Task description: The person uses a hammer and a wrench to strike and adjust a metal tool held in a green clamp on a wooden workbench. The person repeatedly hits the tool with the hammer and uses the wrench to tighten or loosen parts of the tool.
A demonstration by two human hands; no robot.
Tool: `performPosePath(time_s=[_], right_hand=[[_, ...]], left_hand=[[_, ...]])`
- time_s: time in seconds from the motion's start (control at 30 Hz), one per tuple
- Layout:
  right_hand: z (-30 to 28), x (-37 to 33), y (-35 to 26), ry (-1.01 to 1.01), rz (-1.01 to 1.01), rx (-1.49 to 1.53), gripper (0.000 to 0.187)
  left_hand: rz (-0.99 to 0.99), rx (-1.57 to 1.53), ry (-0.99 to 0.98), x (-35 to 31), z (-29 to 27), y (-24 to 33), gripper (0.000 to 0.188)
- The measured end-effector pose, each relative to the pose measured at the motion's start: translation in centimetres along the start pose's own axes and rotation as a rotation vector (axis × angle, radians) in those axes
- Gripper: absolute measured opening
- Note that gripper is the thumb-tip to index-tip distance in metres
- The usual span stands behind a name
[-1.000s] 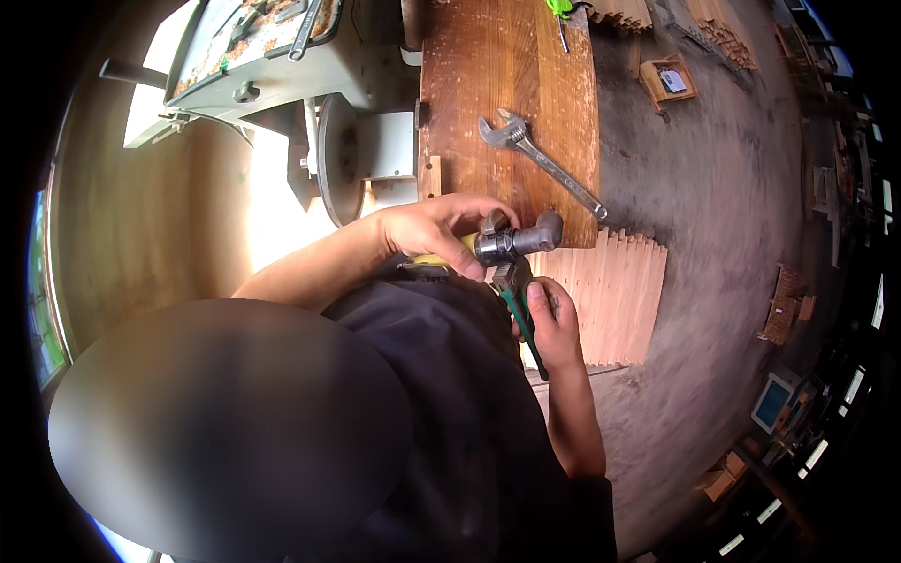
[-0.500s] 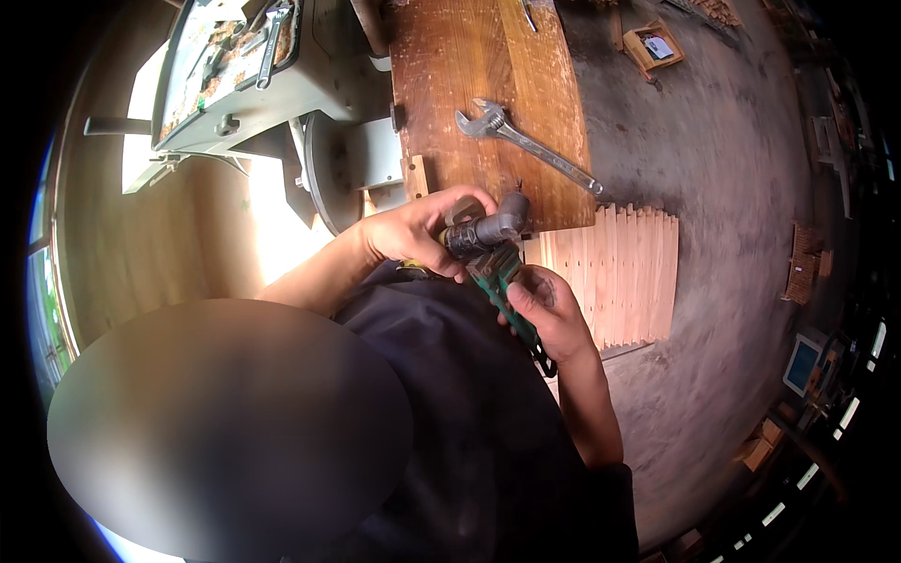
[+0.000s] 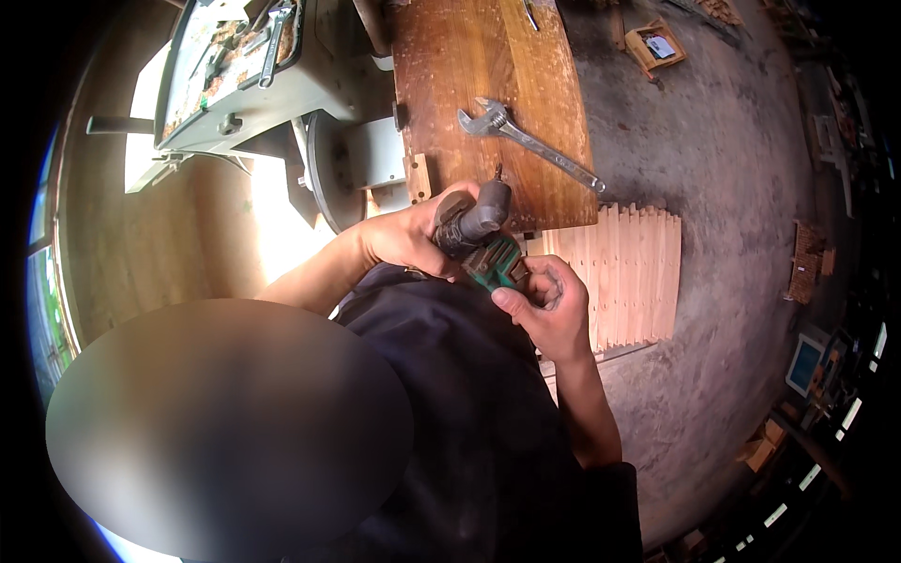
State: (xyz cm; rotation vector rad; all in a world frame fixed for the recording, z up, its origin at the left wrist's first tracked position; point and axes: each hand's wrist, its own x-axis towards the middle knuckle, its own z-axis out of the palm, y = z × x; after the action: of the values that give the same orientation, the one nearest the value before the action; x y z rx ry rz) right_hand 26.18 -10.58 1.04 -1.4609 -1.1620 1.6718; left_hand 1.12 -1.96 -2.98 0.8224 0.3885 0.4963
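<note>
In front of my torso, at the near end of the wooden bench, I hold a power tool [image 3: 486,214] with a dark right-angle head and a green body. A thin spindle or bit sticks up from the head. My left hand [image 3: 410,233] is wrapped round the dark neck behind the head, its fingers partly hidden. My right hand [image 3: 558,305] closes on the green lower end, the thumb pressing its near side. Beyond the tool, an adjustable wrench [image 3: 544,150] lies slantwise on the bench, touched by neither hand.
The worn wooden bench [image 3: 450,56] runs away from me. A grey machine [image 3: 310,84], with wrenches and wood chips on top, stands to the left. Slatted pale wood pieces [image 3: 633,272] lie right of the bench, and a small wooden box [image 3: 654,47] sits on the floor beyond.
The tool's head has tilted and shifted slightly left, its spindle now pointing more upward. My right hand has moved up the green body, with its grip changed. My left hand keeps hold.
</note>
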Motion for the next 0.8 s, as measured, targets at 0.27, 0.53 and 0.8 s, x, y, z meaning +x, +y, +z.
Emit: performPosePath(time_s=[0.27,0.53,0.8], right_hand=[[-0.7,0.7,0.1,-0.026,-0.024,-0.029,0.044],[-1.6,2.3,0.0,-0.018,-0.019,-0.208,0.038],[-2.2,3.6,0.2,-0.054,0.033,-0.151,0.037]], left_hand=[[0.104,0.226,0.14,0.3,-0.1,-1.2,0.073],[0.009,0.492,0.33,1.0,-0.2,-1.3,0.079],[0.092,-0.354,0.078,1.4,-2.4,-3.4,0.077]])
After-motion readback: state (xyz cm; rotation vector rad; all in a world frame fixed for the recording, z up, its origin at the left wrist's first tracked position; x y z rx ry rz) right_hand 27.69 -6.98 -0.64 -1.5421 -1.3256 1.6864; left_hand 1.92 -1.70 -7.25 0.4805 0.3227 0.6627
